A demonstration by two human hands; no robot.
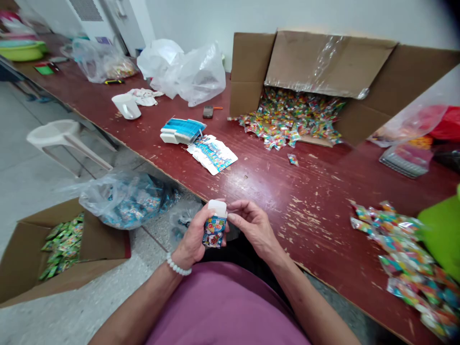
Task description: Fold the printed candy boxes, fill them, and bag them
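A small blue printed carton (214, 230) with a raised white flap is gripped in my left hand (196, 235), just off the table's front edge. My right hand (256, 229) is at the carton's upper right side, thumb and forefinger pinched against its white top edge. Past the hands on the table lie flat printed card blanks (215, 155) beside a stack of blue cartons (183, 129). One wrapped candy (293, 159) rests alone to their right. What is inside the carton cannot be seen.
A big cardboard box (334, 64) on its side spills wrapped candies (294, 115). More candies (406, 254) lie near a green container (443, 235) at right. A white mug (126, 106) stands at left. On the floor are a bag of blue packs (129, 199), a cardboard box (102, 239) and a stool (57, 132).
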